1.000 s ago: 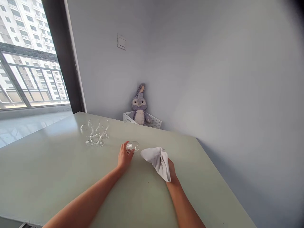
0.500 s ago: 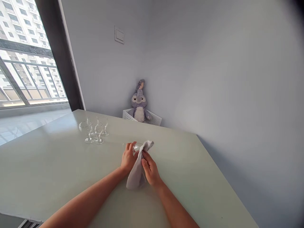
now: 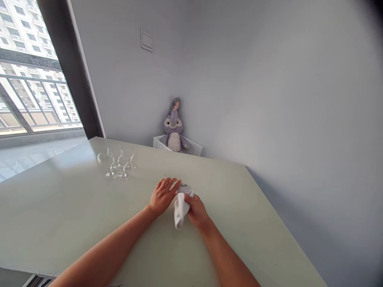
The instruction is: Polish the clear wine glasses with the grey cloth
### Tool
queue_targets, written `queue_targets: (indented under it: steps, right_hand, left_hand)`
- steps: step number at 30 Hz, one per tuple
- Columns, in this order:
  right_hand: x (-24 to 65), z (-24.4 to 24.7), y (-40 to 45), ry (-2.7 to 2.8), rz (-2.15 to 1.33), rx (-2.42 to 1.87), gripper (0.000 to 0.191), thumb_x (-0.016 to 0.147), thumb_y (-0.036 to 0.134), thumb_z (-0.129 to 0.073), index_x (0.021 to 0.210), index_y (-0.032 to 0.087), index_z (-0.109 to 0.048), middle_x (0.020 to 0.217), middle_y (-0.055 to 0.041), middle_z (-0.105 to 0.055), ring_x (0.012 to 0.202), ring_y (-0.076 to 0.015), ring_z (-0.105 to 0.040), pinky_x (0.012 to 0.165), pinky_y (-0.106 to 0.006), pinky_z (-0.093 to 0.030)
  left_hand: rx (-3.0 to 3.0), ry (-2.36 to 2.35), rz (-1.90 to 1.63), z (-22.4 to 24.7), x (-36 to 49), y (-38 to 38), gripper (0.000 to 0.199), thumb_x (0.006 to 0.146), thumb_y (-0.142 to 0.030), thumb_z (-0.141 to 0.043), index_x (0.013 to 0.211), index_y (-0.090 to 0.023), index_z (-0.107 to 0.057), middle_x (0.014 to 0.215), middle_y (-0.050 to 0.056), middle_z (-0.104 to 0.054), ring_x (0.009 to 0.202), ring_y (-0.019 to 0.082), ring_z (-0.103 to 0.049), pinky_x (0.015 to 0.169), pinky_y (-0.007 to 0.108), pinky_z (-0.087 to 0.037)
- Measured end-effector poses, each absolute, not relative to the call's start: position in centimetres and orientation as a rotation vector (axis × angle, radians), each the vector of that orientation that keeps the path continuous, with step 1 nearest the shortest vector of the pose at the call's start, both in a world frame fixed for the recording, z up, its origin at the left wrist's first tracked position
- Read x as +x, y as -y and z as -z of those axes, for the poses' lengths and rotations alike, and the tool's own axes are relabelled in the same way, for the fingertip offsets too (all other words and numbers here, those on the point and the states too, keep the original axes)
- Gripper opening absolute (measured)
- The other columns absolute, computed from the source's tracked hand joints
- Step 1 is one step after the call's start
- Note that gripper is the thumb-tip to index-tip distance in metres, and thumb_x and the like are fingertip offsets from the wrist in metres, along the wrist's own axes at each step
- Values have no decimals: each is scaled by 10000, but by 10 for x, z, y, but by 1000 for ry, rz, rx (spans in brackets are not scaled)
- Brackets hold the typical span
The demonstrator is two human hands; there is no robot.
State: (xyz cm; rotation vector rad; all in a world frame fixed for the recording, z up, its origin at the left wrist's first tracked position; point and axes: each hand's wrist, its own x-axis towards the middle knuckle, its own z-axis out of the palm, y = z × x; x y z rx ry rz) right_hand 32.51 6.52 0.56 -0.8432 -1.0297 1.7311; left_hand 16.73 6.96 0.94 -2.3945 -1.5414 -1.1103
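My right hand (image 3: 197, 209) grips a pale cloth (image 3: 181, 209), which hangs in folds below the thumb. Part of the cloth seems to wrap the rounded rim of a clear glass between the hands. My left hand (image 3: 163, 195) curves over that glass from the left, fingertips reaching the cloth; the hand and cloth hide most of the glass. Further back on the left, several clear stemmed glasses (image 3: 111, 175) stand upright in a close group on the table (image 3: 224, 207).
A purple plush toy (image 3: 174, 133) sits in a white perforated basket (image 3: 194, 149) behind the table's far edge. Grey walls meet in the corner, with a light switch (image 3: 146, 40) on one. A window (image 3: 32, 87) is on the left.
The right hand has brought the cloth nearer and bunched it up around the glass rim. My left hand has turned more palm-down over the glass. The view has shifted slightly.
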Motion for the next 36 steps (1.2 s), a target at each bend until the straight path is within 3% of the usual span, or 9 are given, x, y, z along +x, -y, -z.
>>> queue_targets:
  steps: [5,8,13,18,21,26,30,33,36]
  right_hand:
    - [345,-17,-69,1179,-1760,-840,281,648,400,-685,812,174,-657,608,6,-573,527,-111,-463,544,-245,-372]
    - [355,-26,-66,1510,-1640,-913,259,655,379,-682,782,154,-671,658,5,-583,607,-121,-486,607,-251,-370]
    - [365,-33,-68,1742,-1658,-938,240,633,365,-698,702,137,-670,587,25,-543,579,-109,-461,580,-242,-351]
    - [356,-25,-75,1191,-1691,-922,324,609,421,-712,761,138,-667,653,-12,-586,572,-115,-490,555,-241,-386]
    - [349,-24,-73,982,-1754,-878,348,650,474,-663,781,151,-652,644,-11,-576,531,-101,-469,514,-230,-380]
    - [356,-42,-61,1521,-1739,-861,289,613,375,-720,774,144,-659,676,5,-575,632,-114,-482,598,-230,-371]
    - [367,-50,-61,1649,-1741,-879,268,612,372,-718,706,129,-657,613,18,-551,594,-106,-466,576,-230,-354]
    - [365,-42,-68,1370,-1742,-913,301,610,403,-715,710,125,-659,611,7,-565,569,-107,-483,562,-234,-367]
    - [354,-32,-71,956,-1764,-913,339,647,465,-668,764,148,-651,659,-18,-595,575,-123,-513,547,-247,-395]
  left_hand:
    - [-2589,1489,1143,-23,158,-72,263,823,-274,-500,1076,-277,-569,1057,53,-616,1008,192,-554,1063,431,-147]
    - [-2710,1627,1009,-28,154,-73,334,761,-431,-561,1047,-260,-584,866,53,-655,843,200,-600,1003,406,-259]
    - [-3110,1748,783,-35,152,-70,306,757,-535,-500,785,-264,-641,562,5,-581,568,163,-564,666,267,-417]
    - [-2713,1614,988,-44,161,-65,333,774,-397,-545,1078,-266,-580,906,87,-632,983,241,-528,937,387,-298]
    - [-2666,1559,908,-45,160,-67,310,811,-380,-494,1085,-262,-579,852,84,-633,960,242,-522,972,423,-239]
    - [-2997,1806,850,-45,144,-73,320,763,-527,-492,734,-243,-637,558,11,-544,596,165,-525,681,284,-405]
    - [-3455,1871,822,-45,146,-68,454,774,-550,-440,520,-189,-545,474,0,-498,440,122,-446,470,231,-360]
    - [-3039,1764,1111,-45,159,-61,305,787,-466,-482,700,-212,-628,624,42,-595,627,180,-547,633,285,-419]
    - [-2683,1578,1175,-46,166,-61,279,772,-408,-536,984,-245,-615,829,84,-629,916,239,-531,859,370,-357]
